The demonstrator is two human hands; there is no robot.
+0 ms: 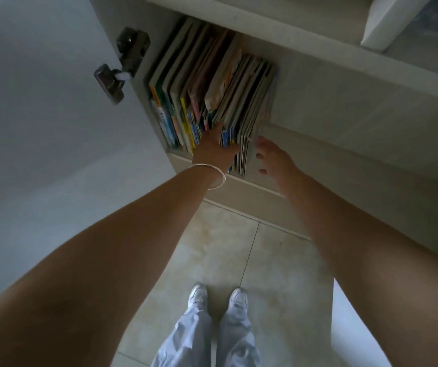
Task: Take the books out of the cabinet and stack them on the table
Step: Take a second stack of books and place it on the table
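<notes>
Several thin, colourful books (186, 83) stand upright in a row inside the open cabinet (345, 107). A bundle of these books (249, 102) at the right end of the row leans out over the shelf edge. My left hand (214, 149), with a silver bangle on its wrist, reaches in between the books, its fingers behind the bundle's left side and its thumb across the spines. My right hand (272, 161) lies flat against the bundle's right side, fingertips at the outermost cover. No table is in view.
The white cabinet door (54, 115) stands open on the left, with a dark metal hinge (122, 64) at its inner edge. A shelf board (305, 25) runs above the books. Below are beige floor tiles (265, 260) and my feet in white shoes (218, 298).
</notes>
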